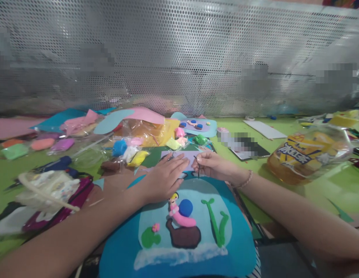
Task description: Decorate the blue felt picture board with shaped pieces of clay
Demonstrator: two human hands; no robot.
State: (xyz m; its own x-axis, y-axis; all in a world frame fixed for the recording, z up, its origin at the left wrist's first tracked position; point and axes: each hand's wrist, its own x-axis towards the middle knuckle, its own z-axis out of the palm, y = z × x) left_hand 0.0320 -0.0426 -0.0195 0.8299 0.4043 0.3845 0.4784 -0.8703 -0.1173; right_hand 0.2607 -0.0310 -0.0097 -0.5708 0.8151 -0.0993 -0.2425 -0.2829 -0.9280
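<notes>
My left hand (165, 175) lies flat, palm down and fingers spread, on a small lilac sheet (185, 156) above the blue board's top edge. Just right of it, my right hand (208, 164) pinches a thin dark strip (199, 170) between thumb and fingers. Nearest me is the blue board (240, 239) with a pale blue panel. It bears a pink-and-yellow clay figure (179, 216) with a blue disc, a brown clay shape (186, 236), green clay stems (214, 222) and a green leaf shape with a pink flower (151, 236).
Wrapped clay lumps (130, 152), a yellow bag (156, 135) and a maroon pouch (83, 189) lie left. Behind stands another decorated board (211, 127). A phone (249, 148) and a large drink bottle (309, 152) are right. A perforated metal panel (179, 54) rises behind the table.
</notes>
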